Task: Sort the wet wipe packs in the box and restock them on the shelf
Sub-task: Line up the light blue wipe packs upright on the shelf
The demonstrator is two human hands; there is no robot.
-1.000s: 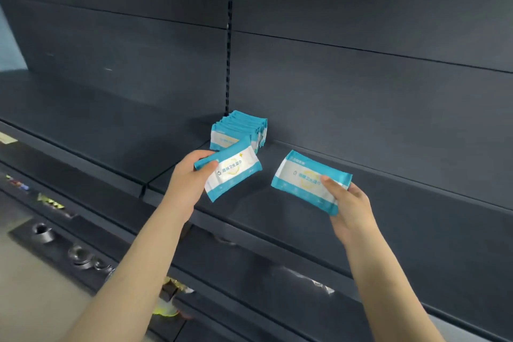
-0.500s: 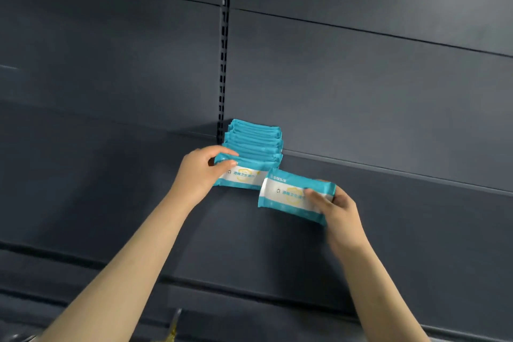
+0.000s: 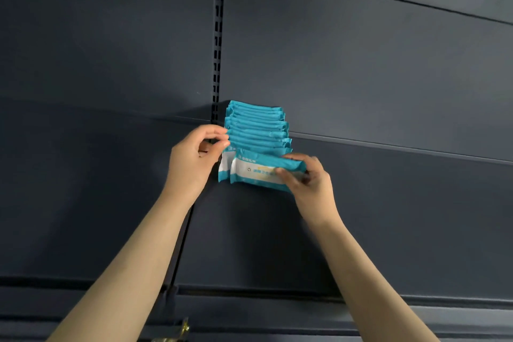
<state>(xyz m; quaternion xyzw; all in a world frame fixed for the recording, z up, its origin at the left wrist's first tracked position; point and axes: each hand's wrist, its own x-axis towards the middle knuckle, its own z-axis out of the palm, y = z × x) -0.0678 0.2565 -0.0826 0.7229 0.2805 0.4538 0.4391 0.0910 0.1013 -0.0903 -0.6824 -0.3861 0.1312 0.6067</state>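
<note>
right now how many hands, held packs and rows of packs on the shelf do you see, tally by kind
hands: 2, left hand and right hand
packs held: 1, the wet wipe pack in the right hand
rows standing on the shelf: 1, the row of packs; its packs overlap too much to count singly
total: 4
</note>
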